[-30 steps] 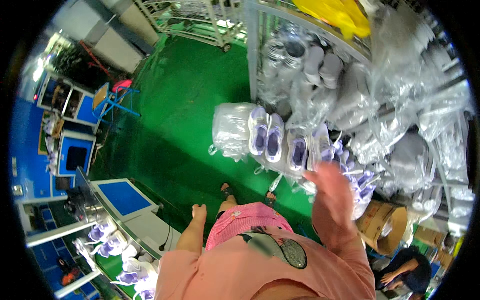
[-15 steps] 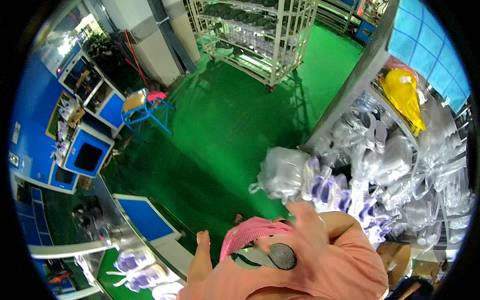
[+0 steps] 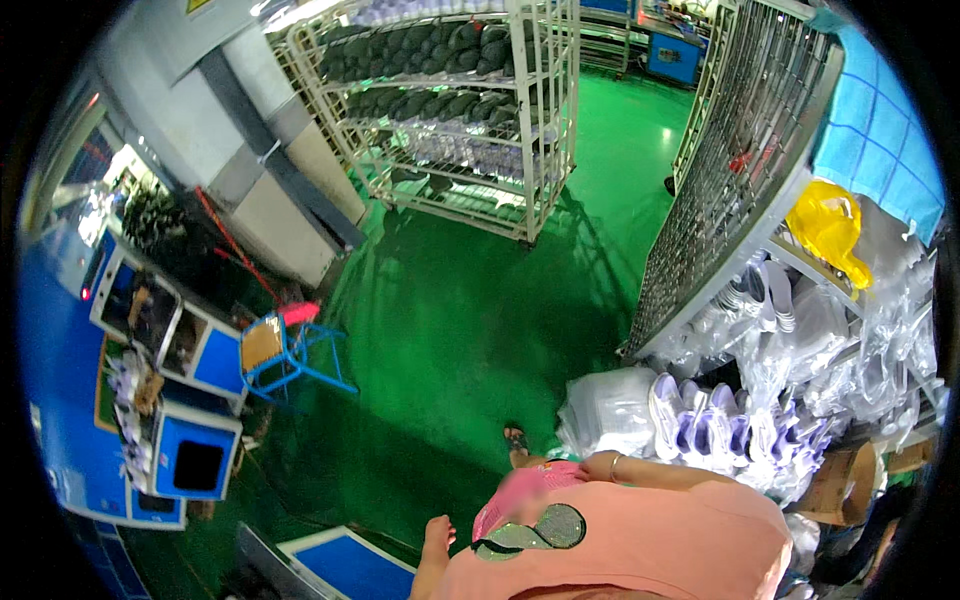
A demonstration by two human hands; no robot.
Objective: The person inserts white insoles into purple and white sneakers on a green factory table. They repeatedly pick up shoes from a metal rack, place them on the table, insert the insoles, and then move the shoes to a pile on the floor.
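Note:
My left hand (image 3: 438, 535) hangs low beside my body, its fingers loosely curled with nothing visible in them. At my right side, my right hand (image 3: 598, 466), with a bracelet (image 3: 616, 468) at the wrist, is by the pink patterned cloth (image 3: 553, 473) at my waist. Its fingers are partly hidden, and I cannot tell whether it grips the cloth. Nearest to that hand are a clear plastic bundle (image 3: 608, 405) and a row of white and lilac shoes (image 3: 712, 425). My sandalled foot (image 3: 514, 438) shows ahead on the green floor.
A white wheeled rack (image 3: 530, 190) of dark shoe parts stands ahead. On the right are a mesh-sided rack (image 3: 735, 180), a yellow bag (image 3: 828, 225) and a cardboard box (image 3: 845, 485). A blue stool (image 3: 290, 360) and blue-white machines (image 3: 195, 455) stand left.
The view has tilted up and shifted, bringing more of the rack into sight. My right hand, blurred in front of my body before, is now lower at my waist. A sandalled foot shows clearly.

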